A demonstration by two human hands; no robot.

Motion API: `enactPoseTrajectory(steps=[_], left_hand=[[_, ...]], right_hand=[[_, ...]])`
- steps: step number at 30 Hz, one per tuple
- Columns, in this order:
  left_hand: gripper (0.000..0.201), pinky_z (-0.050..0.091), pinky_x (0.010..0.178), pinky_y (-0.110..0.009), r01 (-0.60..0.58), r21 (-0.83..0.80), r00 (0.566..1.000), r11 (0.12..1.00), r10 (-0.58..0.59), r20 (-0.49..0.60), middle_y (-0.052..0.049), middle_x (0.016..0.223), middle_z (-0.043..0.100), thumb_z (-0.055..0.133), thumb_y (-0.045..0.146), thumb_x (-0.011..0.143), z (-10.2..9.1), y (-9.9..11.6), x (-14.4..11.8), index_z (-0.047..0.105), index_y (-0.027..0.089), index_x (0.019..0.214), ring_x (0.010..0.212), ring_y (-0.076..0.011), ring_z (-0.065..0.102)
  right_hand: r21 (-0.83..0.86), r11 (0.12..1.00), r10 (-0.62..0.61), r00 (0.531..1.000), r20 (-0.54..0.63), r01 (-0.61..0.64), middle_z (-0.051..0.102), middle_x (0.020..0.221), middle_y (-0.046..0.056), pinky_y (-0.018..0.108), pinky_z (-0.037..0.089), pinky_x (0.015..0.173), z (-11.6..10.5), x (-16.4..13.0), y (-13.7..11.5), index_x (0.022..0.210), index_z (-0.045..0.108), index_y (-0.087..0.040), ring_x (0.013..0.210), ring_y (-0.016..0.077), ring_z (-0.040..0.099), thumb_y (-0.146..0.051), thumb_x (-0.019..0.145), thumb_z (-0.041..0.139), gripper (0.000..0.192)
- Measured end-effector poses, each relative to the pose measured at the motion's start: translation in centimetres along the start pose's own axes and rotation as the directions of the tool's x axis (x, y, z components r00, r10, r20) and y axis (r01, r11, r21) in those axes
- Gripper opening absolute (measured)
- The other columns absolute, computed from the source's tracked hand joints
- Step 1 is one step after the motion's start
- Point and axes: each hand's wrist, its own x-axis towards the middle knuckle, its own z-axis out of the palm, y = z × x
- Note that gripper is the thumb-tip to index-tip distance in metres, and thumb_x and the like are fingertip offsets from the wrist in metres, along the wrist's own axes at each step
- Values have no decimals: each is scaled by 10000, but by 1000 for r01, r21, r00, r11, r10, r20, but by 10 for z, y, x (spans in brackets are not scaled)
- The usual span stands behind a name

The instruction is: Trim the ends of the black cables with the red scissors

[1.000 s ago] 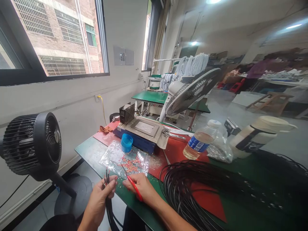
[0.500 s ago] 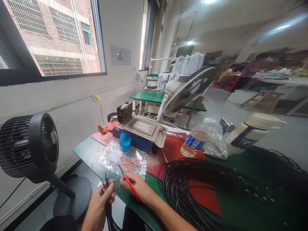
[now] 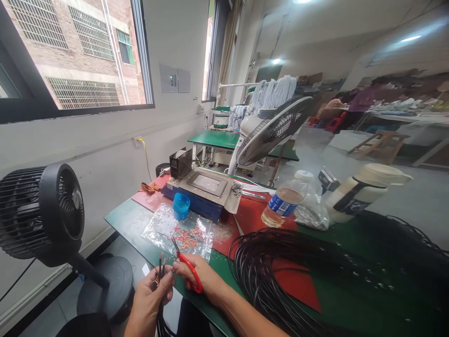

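My left hand [image 3: 150,295] is closed round a bundle of thin black cables [image 3: 161,323]; their ends, with red and bare-looking wires, stick up above the fingers. Beside it my right hand [image 3: 196,274] grips red-handled scissors [image 3: 193,270], their dark blades pointing up and away to the left. The fingertips of both hands meet at a wire end, too small to make out clearly. Just beyond the hands a clear plastic bag [image 3: 157,225] lies flat, strewn with small red and orange bits [image 3: 187,235].
A blue cup [image 3: 181,207] stands on the bag before a blue-sided machine [image 3: 196,204]. To the right lie coiled black cables [image 3: 259,271], near a bottle [image 3: 280,206] and a cream thermos [image 3: 361,194]. A black fan [image 3: 63,210] stands left. People work in the background.
My left hand has moved right with the cables, up to my right hand. The scissors have turned, and their handles now show spread apart.
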Motion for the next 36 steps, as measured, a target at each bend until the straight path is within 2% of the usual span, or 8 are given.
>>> enactPoseTrajectory(steps=[8,12,15,17,22,28,32,36], left_hand=[[348,259,435,-183,28,-1,997,1000,-28,-65,11,522,509,752,412,549,-3,-9,1,664,110,695,453,-55,393],[313,200,443,-200,-20,32,1000,999,20,9,34,492,446,694,418,631,-4,-8,-2,635,115,681,454,-49,326],[283,176,451,-220,-41,3,997,999,41,68,43,461,427,671,400,664,-3,-4,-6,631,120,676,449,-48,288],[271,172,454,-224,-41,-40,996,998,44,80,40,464,446,683,389,655,-1,-2,-8,638,122,679,446,-46,292],[290,157,455,-227,-21,-63,997,998,26,78,32,482,462,694,399,640,1,-1,-8,639,116,671,445,-42,290],[306,133,435,-215,-1,-92,999,996,6,53,60,455,400,704,407,627,-4,-11,-4,628,121,704,426,-32,252],[296,139,410,-183,71,-210,995,975,-56,80,66,411,397,723,402,606,-6,-18,2,611,134,663,392,-19,261],[295,128,408,-186,91,-171,988,981,-68,139,63,399,382,696,409,636,-8,-15,1,595,132,621,390,-21,241]], right_hand=[[-284,941,-207,977,-45,186,407,596,-46,195,236,499,-2,-4,-1,634,523,-139,564,67,339,-500,724,635,388],[51,998,-37,995,98,32,413,524,-49,192,257,430,3,-4,1,618,495,-144,445,57,368,-562,736,570,441],[280,955,34,974,224,-98,440,496,-35,187,271,371,5,-2,5,604,489,-143,397,69,411,-555,731,557,436],[344,930,45,970,240,-128,454,498,-29,178,274,350,6,-1,6,604,495,-137,397,75,435,-517,708,592,406],[334,939,21,984,178,-80,466,464,-26,167,285,346,7,-4,1,602,515,-115,362,57,422,-533,721,593,441],[350,933,25,984,177,-87,461,488,-38,155,268,341,8,-6,-3,658,533,-107,377,45,415,-503,669,674,420],[325,943,6,981,194,-70,479,484,-28,161,291,343,9,-4,3,676,559,-94,372,53,430,-525,701,632,438],[329,941,9,979,203,-77,483,485,-28,159,301,341,9,-4,4,667,556,-104,369,56,435,-550,731,585,452]])
